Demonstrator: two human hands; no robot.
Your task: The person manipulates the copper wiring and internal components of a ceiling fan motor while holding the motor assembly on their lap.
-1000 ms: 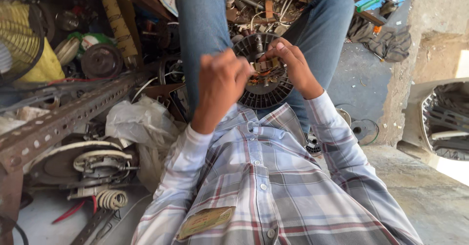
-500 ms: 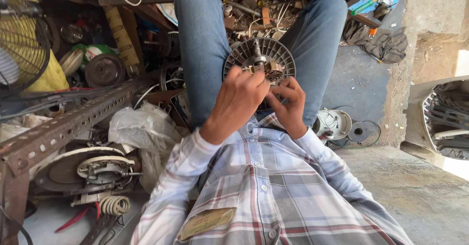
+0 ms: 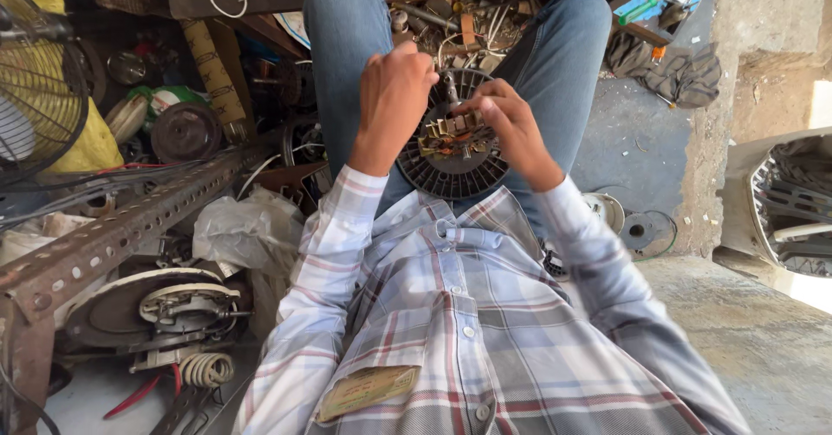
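Observation:
A round dark fan motor [image 3: 451, 162] with copper windings and a slotted plastic housing rests in my lap between my jeans-clad knees. My left hand [image 3: 394, 97] is closed at the motor's upper left edge near its short metal shaft [image 3: 451, 84]. My right hand [image 3: 507, 123] lies over the right side of the motor, its fingers pinching at the brass-coloured stator pieces [image 3: 455, 127] on top. What the left fingers grip is hidden behind the hand.
A perforated rusty metal bar [image 3: 121, 227] runs diagonally at the left. A wire fan guard [image 3: 35, 80] and a yellow sack sit far left, with motor parts [image 3: 165, 309], a wire coil and red-handled pliers [image 3: 139, 392] on the floor. A concrete ledge [image 3: 745, 314] is at right.
The motor and both hands sit slightly lower and more centred between the knees. My right hand has shifted from behind the motor onto its top right side.

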